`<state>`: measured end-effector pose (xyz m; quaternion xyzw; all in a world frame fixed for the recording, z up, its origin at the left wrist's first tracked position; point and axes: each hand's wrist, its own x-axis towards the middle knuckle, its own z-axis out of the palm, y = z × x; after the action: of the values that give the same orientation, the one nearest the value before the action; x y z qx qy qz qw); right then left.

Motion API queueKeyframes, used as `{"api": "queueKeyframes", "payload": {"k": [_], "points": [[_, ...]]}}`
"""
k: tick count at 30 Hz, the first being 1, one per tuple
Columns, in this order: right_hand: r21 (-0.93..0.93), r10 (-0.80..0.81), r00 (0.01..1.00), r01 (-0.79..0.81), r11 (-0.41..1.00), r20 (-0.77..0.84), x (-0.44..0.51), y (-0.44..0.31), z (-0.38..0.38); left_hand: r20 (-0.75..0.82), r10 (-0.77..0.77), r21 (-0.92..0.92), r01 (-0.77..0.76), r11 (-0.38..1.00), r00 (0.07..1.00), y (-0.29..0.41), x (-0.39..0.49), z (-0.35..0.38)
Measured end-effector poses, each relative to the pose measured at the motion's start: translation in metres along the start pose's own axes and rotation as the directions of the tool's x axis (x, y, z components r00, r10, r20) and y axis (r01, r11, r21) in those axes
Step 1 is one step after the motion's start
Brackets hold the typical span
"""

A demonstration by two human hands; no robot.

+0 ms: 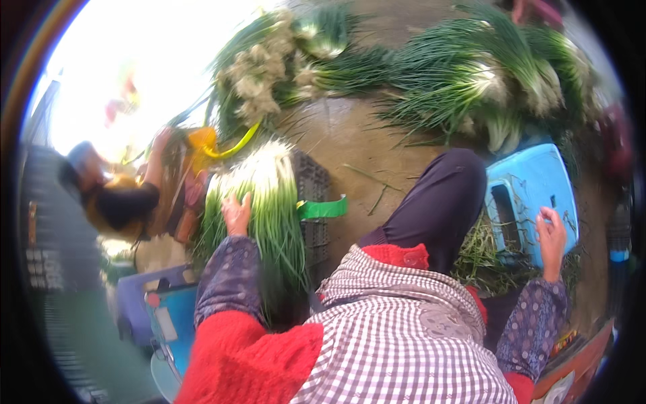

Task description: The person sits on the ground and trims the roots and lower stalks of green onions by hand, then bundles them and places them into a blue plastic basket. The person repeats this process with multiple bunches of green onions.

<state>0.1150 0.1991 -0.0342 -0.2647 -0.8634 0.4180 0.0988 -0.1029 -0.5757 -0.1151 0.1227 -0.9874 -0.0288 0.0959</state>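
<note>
My left hand (236, 213) lies with fingers spread on a thick layer of trimmed scallions (272, 202). Their white ends point away from me, and the green leaves hang down towards me. Under them stands a dark plastic crate (314, 212). A strip of green tape (325, 208) sticks out from the right side of the pile. My right hand (551, 236) is over a light blue plastic stool (542, 177) that lies tipped beside my leg. Its fingers are loosely bent, and I see nothing held in them.
Untrimmed scallions with roots (479, 81) lie heaped on the wet floor ahead, with more bunches (257, 76) at upper left. Leaf scraps (479, 252) gather by the stool. A co-worker (121, 202) sits at left near a yellow-handled orange object (204, 141). A blue chair (171, 313) stands at lower left.
</note>
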Motion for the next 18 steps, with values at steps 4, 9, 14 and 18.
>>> {"api": "queueKeyframes", "payload": {"k": [4, 9, 14, 18], "points": [[-0.167, -0.266, 0.936, 0.231, 0.958, -0.231, 0.025, 0.019, 0.009, 0.119, 0.121, 0.111, -0.134, 0.985, 0.986, -0.029, 0.021, -0.016], [-0.461, -0.387, 0.829, 0.181, 0.869, -0.404, 0.045, 0.034, 0.027, 0.047, 0.130, 0.119, -0.135, 0.984, 0.990, -0.006, 0.099, -0.053], [-0.487, -0.365, 0.818, 0.122, 0.865, -0.444, 0.046, 0.043, 0.035, 0.108, 0.434, -0.569, -0.303, 0.765, 0.894, 0.221, 0.138, -0.037], [-0.438, -0.323, 0.819, 0.100, 0.894, -0.474, 0.043, 0.040, 0.035, 0.173, 0.731, -0.755, -0.388, 0.529, 0.660, 0.452, 0.086, -0.032]]}}
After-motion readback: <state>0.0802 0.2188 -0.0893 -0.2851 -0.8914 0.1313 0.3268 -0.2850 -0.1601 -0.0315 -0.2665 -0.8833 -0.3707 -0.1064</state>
